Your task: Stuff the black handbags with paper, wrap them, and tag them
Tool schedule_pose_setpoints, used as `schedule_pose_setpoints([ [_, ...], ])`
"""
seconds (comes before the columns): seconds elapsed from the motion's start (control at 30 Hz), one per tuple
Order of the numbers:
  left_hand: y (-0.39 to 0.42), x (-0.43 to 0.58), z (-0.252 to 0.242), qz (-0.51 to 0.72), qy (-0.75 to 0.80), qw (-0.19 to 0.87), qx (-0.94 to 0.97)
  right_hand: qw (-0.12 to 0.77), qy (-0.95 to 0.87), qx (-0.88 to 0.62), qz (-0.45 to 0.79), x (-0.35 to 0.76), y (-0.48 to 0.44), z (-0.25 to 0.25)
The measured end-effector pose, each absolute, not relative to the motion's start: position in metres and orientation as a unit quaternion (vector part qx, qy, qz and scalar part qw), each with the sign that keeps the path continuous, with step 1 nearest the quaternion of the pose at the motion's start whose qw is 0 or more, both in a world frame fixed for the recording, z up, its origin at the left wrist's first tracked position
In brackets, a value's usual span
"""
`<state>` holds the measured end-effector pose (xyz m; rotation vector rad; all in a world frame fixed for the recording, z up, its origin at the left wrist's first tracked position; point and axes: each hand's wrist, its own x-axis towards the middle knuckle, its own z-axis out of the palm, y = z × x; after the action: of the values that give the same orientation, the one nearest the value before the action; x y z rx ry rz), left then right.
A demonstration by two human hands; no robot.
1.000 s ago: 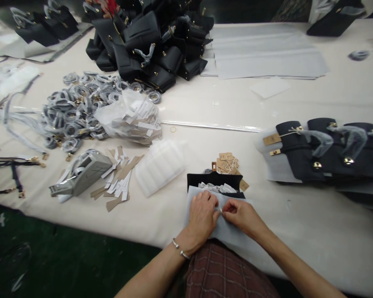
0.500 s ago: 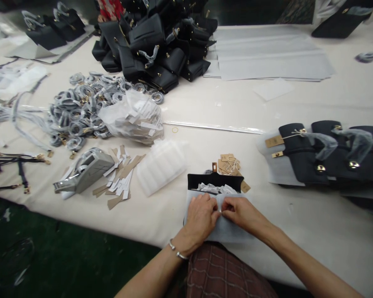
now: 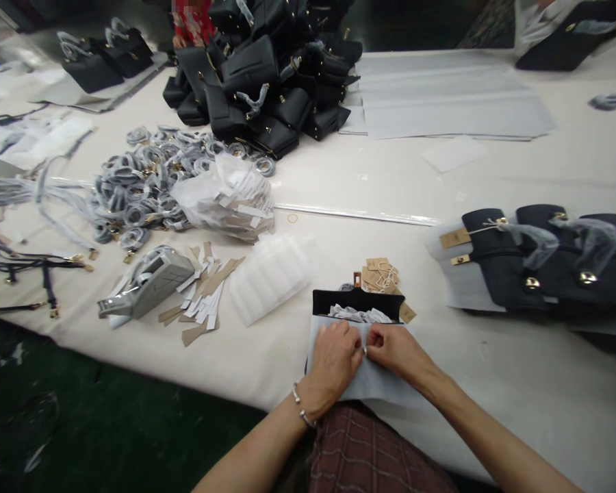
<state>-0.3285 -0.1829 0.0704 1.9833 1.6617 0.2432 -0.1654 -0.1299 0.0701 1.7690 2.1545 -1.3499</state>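
A small black bag (image 3: pixel 356 301) stuffed with white paper lies at the table's near edge, its front covered by a pale grey wrap sheet (image 3: pixel 385 383). My left hand (image 3: pixel 335 359) rests on the sheet with fingers curled. My right hand (image 3: pixel 398 349) meets it fingertip to fingertip at the sheet's middle. Both pinch something small there that I cannot make out. Brown paper tags (image 3: pixel 380 274) with string lie just beyond the bag.
A grey tape dispenser (image 3: pixel 146 281), cut label strips (image 3: pixel 202 298) and a white foam pad (image 3: pixel 270 274) lie to the left. Wrapped black bags (image 3: pixel 544 260) line the right. A pile of black bags (image 3: pixel 267 75), coiled straps (image 3: pixel 138 185) and grey sheets (image 3: pixel 446 103) sit farther back.
My hands stay pinched together on the sheet and have shifted slightly toward the bag. The view has drifted a little.
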Motion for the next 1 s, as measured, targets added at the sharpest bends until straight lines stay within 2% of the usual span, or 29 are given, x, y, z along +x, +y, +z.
schedule_pose_setpoints([
  [0.07, -0.188, -0.328, 0.072, 0.100, 0.596, 0.246, 0.758, 0.028, 0.723, 0.565, -0.397, -0.166, -0.131, 0.072],
  [0.13, -0.192, -0.328, 0.072, 0.111, 0.563, 0.226, 0.787, 0.022, 0.720, 0.557, -0.414, -0.162, -0.132, 0.073],
  [0.27, -0.194, -0.326, 0.066, 0.107, 0.508, 0.179, 0.836, 0.015, 0.590, 0.541, -0.599, -0.148, -0.125, 0.079],
  [0.33, -0.192, -0.326, 0.064, 0.099, 0.486, 0.174, 0.851, -0.018, 0.525, 0.557, -0.643, -0.143, -0.113, 0.086],
  [0.47, -0.187, -0.325, 0.062, 0.083, 0.486, 0.191, 0.849, -0.128, 0.550, 0.597, -0.570, -0.146, -0.078, 0.097],
  [0.6, -0.185, -0.328, 0.057, 0.087, 0.499, 0.217, 0.834, -0.190, 0.614, 0.605, -0.471, -0.164, -0.049, 0.098],
  [0.7, -0.187, -0.332, 0.054, 0.104, 0.489, 0.218, 0.838, -0.189, 0.681, 0.589, -0.392, -0.179, -0.038, 0.097],
  [0.87, -0.187, -0.333, 0.058, 0.104, 0.476, 0.204, 0.849, -0.126, 0.707, 0.542, -0.437, -0.194, -0.037, 0.094],
  [1.0, -0.186, -0.332, 0.063, 0.105, 0.504, 0.231, 0.825, -0.160, 0.703, 0.569, -0.395, -0.197, -0.038, 0.093],
])
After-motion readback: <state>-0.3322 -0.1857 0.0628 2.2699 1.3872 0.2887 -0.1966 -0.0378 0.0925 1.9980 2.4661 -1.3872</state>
